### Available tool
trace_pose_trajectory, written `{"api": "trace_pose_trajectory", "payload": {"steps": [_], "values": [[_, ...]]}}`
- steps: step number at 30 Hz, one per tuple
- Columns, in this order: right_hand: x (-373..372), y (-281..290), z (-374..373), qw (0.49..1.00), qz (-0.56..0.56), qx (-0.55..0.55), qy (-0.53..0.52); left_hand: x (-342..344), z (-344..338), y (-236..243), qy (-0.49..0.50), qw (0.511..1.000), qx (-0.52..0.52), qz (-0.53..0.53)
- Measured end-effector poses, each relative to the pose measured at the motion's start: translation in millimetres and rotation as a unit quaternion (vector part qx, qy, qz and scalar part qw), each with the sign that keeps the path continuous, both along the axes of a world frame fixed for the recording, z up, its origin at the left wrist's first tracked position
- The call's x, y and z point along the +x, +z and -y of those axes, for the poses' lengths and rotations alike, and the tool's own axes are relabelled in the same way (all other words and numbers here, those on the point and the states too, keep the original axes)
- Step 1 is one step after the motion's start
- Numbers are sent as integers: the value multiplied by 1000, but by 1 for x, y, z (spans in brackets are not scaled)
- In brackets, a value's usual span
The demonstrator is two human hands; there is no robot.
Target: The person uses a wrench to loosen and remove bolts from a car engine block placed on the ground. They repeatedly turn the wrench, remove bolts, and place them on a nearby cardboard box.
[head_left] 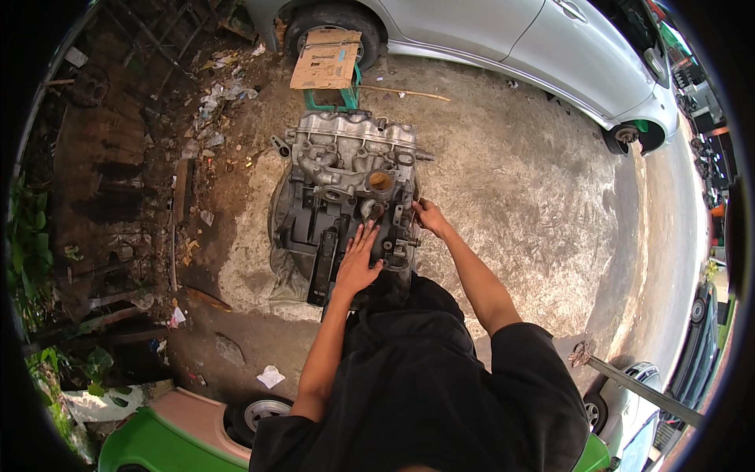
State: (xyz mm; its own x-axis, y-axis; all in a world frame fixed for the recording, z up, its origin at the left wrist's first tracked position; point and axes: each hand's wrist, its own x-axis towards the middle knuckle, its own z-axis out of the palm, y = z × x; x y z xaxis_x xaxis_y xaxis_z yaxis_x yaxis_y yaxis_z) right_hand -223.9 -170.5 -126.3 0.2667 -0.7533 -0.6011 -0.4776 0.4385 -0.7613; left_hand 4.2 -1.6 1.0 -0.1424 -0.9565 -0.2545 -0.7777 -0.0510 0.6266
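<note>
Concrete ground (511,181), engine block (346,197), scattered litter (220,94)

A flattened brown cardboard box (326,59) lies on a green stool (334,98).

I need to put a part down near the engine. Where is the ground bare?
Bare concrete lies between the engine and the silver car. Left of the engine, litter and planks crowd the dirt.

Outdoors, daylight. Cracked concrete ground (519,181), well beyond the fingertips a silver car (511,39), cardboard sheet (326,59) on green stool (334,98); leftward, litter and dark timber (102,173).
</note>
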Motion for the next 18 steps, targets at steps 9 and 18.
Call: {"api": "trace_pose_trajectory", "payload": {"steps": [9,18], "values": [[7,-8,-16,995,25,-83,-53,0,1,1,2,1000,6,-10],[19,10,-20,984,-99,-145,-6,1,1,1,4,1000,7,-18]]}}
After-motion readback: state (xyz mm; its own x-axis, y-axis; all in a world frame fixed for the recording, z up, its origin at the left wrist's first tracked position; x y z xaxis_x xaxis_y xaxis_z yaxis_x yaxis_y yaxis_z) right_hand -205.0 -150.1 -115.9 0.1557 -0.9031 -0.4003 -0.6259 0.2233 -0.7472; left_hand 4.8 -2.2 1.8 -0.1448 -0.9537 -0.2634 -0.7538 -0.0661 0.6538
